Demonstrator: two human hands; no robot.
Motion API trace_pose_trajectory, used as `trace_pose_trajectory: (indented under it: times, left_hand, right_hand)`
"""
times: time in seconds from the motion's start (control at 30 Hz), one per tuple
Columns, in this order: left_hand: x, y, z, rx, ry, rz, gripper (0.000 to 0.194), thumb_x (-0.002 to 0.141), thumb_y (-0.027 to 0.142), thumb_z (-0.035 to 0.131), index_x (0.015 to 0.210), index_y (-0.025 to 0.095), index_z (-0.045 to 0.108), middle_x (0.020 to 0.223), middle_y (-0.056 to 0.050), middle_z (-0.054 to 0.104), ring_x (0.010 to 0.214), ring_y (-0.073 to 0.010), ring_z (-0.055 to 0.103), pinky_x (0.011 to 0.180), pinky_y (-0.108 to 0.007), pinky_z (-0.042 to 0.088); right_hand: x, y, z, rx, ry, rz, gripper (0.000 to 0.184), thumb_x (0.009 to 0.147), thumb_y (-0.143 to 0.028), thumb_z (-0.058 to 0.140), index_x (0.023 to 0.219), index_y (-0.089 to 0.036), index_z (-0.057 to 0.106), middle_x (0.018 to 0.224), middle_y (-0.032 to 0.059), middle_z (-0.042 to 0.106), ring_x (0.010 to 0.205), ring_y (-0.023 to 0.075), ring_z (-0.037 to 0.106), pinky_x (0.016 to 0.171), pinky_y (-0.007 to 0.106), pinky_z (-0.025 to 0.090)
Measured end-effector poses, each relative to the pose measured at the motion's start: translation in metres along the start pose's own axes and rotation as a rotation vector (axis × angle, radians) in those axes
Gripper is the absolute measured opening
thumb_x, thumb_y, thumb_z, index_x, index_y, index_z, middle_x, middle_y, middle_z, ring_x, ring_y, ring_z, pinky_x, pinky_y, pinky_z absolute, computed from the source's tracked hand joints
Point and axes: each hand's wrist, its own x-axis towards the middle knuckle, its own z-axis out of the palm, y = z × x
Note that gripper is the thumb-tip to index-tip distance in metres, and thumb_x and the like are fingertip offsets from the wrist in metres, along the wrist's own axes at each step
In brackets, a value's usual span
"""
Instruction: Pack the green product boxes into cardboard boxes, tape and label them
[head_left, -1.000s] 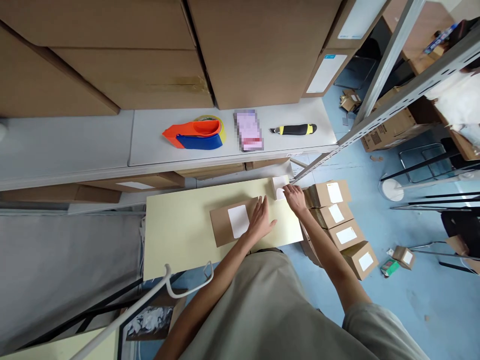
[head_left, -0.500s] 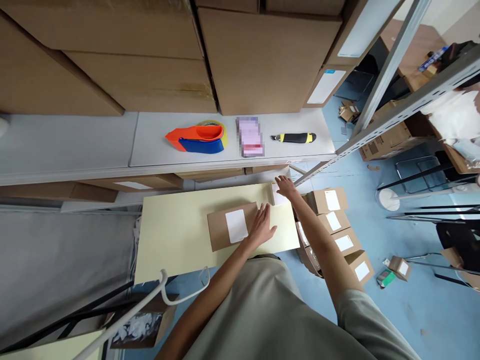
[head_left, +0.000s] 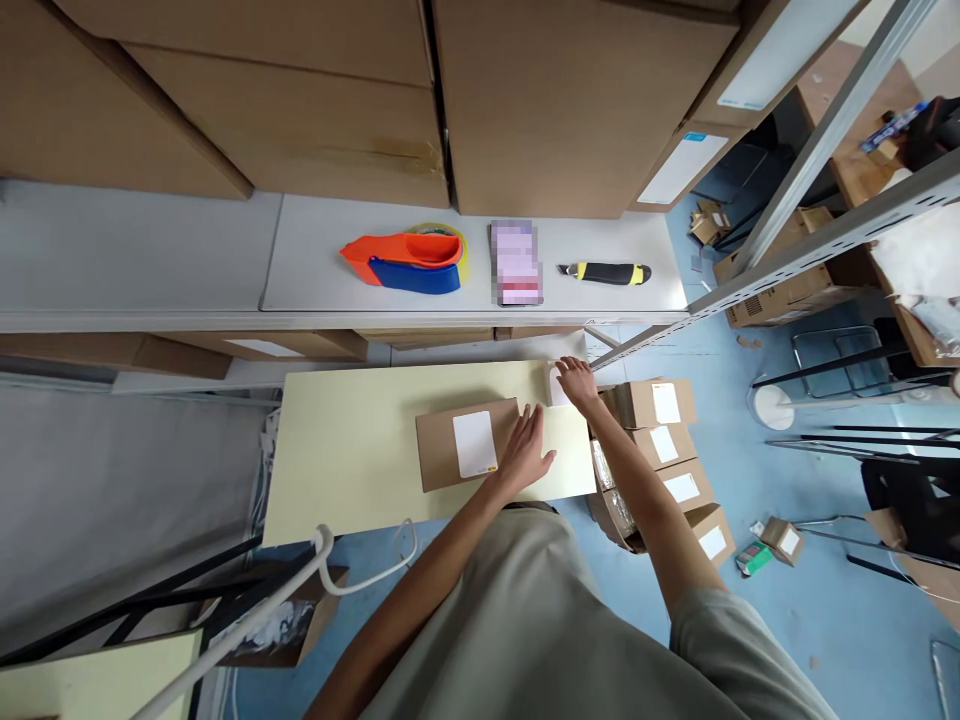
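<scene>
A closed cardboard box (head_left: 435, 450) with a white label (head_left: 474, 444) on its top lies on the pale yellow tabletop (head_left: 345, 440). My left hand (head_left: 523, 452) rests flat with fingers stretched over the right end of this box. At the table's far right corner is a small stack of white labels (head_left: 556, 386). Bent fingers of my right hand (head_left: 577, 382) grip at its right edge; the fingertips are partly hidden, so how many sheets they hold does not show.
A grey shelf (head_left: 315, 270) beyond the table holds an orange-and-blue tape dispenser (head_left: 405, 260), a blurred pink-white packet (head_left: 516, 265) and a utility knife (head_left: 609, 273). Large cartons (head_left: 555, 110) stand behind them. Labelled boxes (head_left: 664, 440) sit right of the table. A white bent tube (head_left: 262, 590) crosses lower left.
My right hand's fingers have drawn closer together and bent over the label stack. My left hand stays on the box. The whole view has shifted slightly.
</scene>
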Motion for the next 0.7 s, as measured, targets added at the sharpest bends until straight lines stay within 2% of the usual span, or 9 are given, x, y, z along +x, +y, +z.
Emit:
trace_pose_trajectory:
  times: [0.1, 0.2, 0.33, 0.47, 0.57, 0.7]
  left_hand:
    - [0.004, 0.000, -0.007, -0.021, 0.027, -0.010, 0.106, 0.097, 0.030, 0.067, 0.179, 0.011, 0.002, 0.186, -0.025, 0.020, 0.175, -0.0340, 0.009, 0.143, -0.054, 0.022]
    - [0.017, -0.002, -0.017, -0.046, 0.027, -0.016, 0.105, 0.097, 0.025, 0.065, 0.178, 0.010, -0.001, 0.187, -0.026, 0.014, 0.176, -0.0325, 0.008, 0.143, -0.052, 0.021]
    - [0.048, 0.000, -0.026, -0.023, -0.090, -0.034, 0.102, 0.094, 0.017, 0.064, 0.177, 0.006, 0.006, 0.186, -0.029, 0.011, 0.176, -0.0321, 0.011, 0.142, -0.048, 0.023]
    - [0.076, 0.005, -0.022, 0.071, -0.246, -0.013, 0.101, 0.089, 0.010, 0.064, 0.176, 0.004, 0.014, 0.185, -0.029, 0.013, 0.175, -0.0341, 0.014, 0.139, -0.045, 0.030]
    - [0.089, 0.007, -0.014, 0.186, -0.337, 0.020, 0.097, 0.084, 0.004, 0.063, 0.172, -0.002, 0.024, 0.183, -0.032, 0.019, 0.175, -0.0348, 0.012, 0.138, -0.045, 0.031]
    - [0.094, 0.003, -0.002, 0.302, -0.422, 0.025, 0.089, 0.083, 0.001, 0.062, 0.166, -0.009, 0.033, 0.179, -0.036, 0.027, 0.176, -0.0334, 0.012, 0.136, -0.039, 0.035]
  right_hand:
    - [-0.032, 0.000, 0.005, -0.025, 0.202, -0.022, 0.030, 0.111, -0.013, 0.050, 0.128, -0.015, 0.075, 0.152, 0.0197, 0.068, 0.141, 0.0326, 0.057, 0.116, 0.045, 0.041]
    - [-0.072, 0.001, 0.012, -0.060, 0.289, -0.074, 0.027, 0.111, -0.014, 0.051, 0.121, -0.016, 0.076, 0.145, 0.0187, 0.071, 0.138, 0.0327, 0.056, 0.113, 0.045, 0.041]
    - [-0.127, -0.004, 0.027, -0.104, 0.286, -0.127, 0.024, 0.110, -0.013, 0.054, 0.117, -0.018, 0.077, 0.139, 0.0173, 0.073, 0.134, 0.0314, 0.056, 0.114, 0.044, 0.041]
    - [-0.169, -0.013, 0.047, -0.128, 0.250, -0.123, 0.020, 0.110, -0.013, 0.056, 0.112, -0.019, 0.076, 0.129, 0.0157, 0.074, 0.127, 0.0306, 0.059, 0.113, 0.043, 0.043]
    - [-0.187, -0.019, 0.057, -0.144, 0.230, -0.134, 0.019, 0.108, -0.012, 0.058, 0.110, -0.019, 0.076, 0.123, 0.0148, 0.073, 0.122, 0.0303, 0.060, 0.113, 0.044, 0.044]
    - [-0.194, -0.024, 0.063, -0.148, 0.207, -0.122, 0.020, 0.107, -0.010, 0.059, 0.111, -0.019, 0.076, 0.121, 0.0155, 0.072, 0.119, 0.0304, 0.061, 0.112, 0.044, 0.045]
